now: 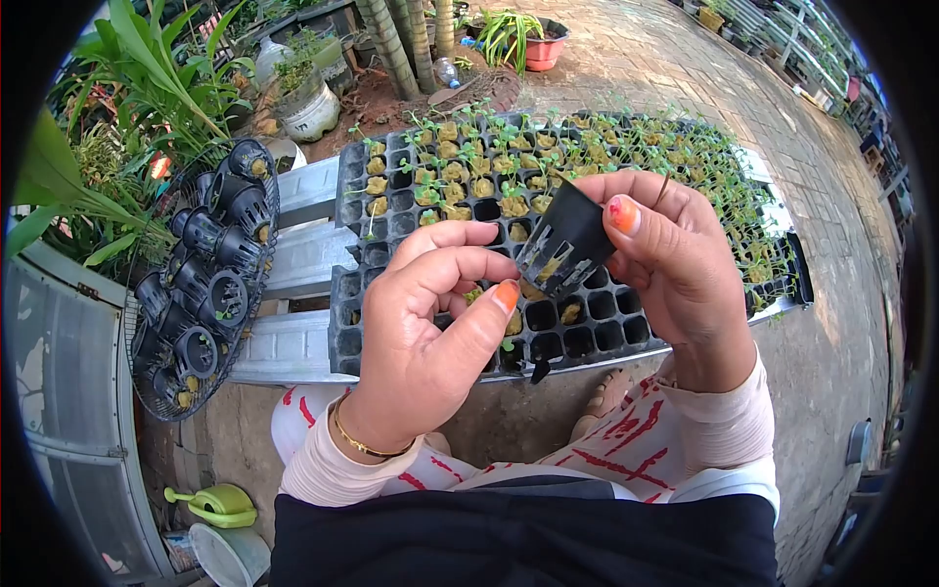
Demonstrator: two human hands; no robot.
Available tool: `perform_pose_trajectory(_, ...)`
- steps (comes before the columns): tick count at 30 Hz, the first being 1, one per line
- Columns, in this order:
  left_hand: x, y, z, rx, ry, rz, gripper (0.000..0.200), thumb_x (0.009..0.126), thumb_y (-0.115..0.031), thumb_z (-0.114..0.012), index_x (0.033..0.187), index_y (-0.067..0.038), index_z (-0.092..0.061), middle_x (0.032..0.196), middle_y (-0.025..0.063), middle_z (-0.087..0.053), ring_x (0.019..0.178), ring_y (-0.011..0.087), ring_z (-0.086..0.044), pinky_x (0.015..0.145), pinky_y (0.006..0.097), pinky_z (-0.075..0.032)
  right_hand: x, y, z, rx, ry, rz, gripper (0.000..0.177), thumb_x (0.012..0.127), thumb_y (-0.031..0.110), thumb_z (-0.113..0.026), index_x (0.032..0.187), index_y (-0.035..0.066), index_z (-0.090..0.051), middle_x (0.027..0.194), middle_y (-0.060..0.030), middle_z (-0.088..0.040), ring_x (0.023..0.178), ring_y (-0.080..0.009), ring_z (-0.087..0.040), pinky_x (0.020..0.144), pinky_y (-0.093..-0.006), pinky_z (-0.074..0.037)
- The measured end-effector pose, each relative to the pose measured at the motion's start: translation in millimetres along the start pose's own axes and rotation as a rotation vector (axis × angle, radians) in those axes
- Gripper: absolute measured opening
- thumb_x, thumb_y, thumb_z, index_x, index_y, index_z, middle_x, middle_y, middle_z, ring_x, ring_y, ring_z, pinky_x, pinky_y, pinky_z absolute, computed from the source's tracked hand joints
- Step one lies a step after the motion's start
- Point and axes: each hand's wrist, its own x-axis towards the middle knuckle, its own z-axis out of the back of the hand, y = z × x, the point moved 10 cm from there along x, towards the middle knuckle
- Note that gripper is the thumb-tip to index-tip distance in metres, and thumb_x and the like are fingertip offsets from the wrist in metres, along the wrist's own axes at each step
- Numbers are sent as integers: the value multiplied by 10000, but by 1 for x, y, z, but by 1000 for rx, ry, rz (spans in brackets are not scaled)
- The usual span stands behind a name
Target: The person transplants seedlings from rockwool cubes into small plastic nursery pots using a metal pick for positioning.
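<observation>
A black slotted net pot (559,238) is tilted above the seedling tray (349,284), with yellowish sponge showing through its slots. My right hand (675,254) grips the pot by its upper side between thumb and fingers. At the pot's lower end is my left hand (430,303), its fingers curled and the thumb and index tips close together; what they pinch, if anything, is hidden. Below both hands the black tray has bare cells at its near side. Farther back, its cells hold yellow sponge cubes with small green seedlings (675,161).
On the left, a black wire basket (266,284) holds several net pots. A slatted metal bench (293,254) supports the trays. A green watering can (220,504) and a pale bucket (230,553) stand at lower left. Behind are potted plants and a red pot (546,49).
</observation>
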Motion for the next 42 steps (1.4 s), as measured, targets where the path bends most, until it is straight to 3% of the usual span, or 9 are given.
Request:
perform_pose_trajectory(13,-2,1,-9,-28,102,112,170,803,-102,-615,904,27,-659,1128,159,-521,710,57,-508,634,201,-435,-1,4,9,42,-32,19,391,769,301,-729,961,-21,-619,768,-2,-625,589,-17,-456,523,-156,-325)
perform_pose_trajectory(24,-3,3,-24,92,111,23,109,763,-78,-692,855,-21,-681,1048,131,-580,562,40,-475,513,186,-399,-4,1,15,47,-50,9,384,768,289,-729,963,-23,-619,771,-4,-619,599,-25,-463,536,-160,-339)
perform_pose_trajectory(31,-2,0,-29,132,151,48,97,765,-69,-683,845,-13,-681,1044,139,-582,565,41,-489,517,186,-406,-6,3,24,34,-101,8,393,764,301,-728,959,-22,-617,755,3,-609,587,-20,-451,522,-155,-330)
perform_pose_trajectory(33,-3,2,-32,157,193,122,92,783,-50,-680,860,-2,-671,1071,130,-565,649,37,-490,626,188,-419,-7,3,27,27,-106,12,397,765,308,-726,958,-22,-616,750,6,-606,579,-17,-443,516,-152,-323)
perform_pose_trajectory(42,-1,-1,-30,211,199,97,91,772,-52,-677,855,-12,-671,1072,137,-584,644,44,-495,614,195,-421,-9,8,36,14,-126,42,387,766,304,-719,957,-17,-617,721,21,-580,562,-14,-423,502,-146,-305)
